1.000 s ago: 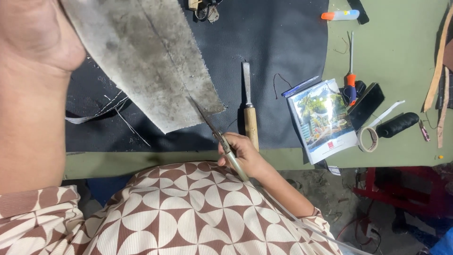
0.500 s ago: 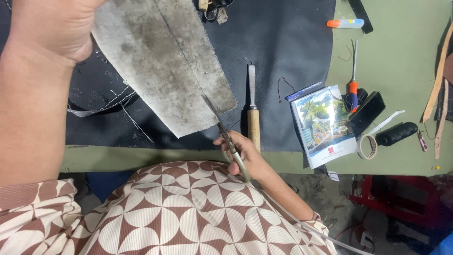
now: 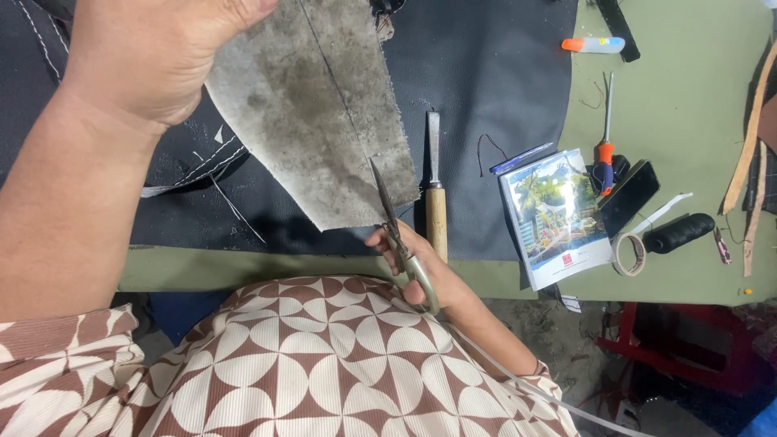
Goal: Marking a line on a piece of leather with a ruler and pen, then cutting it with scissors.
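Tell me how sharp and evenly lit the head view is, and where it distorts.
Head view: even, soft light, only faint shadows; the scissors in the right hand and the grey fabric piece read sharp. The left hand, close to the lens, looms oversized from wide-angle distortion. No strong glare on the green table.

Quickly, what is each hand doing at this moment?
Left hand: closed, holding the grey stained piece of stiff fabric.
Right hand: closed, holding the metal scissors.
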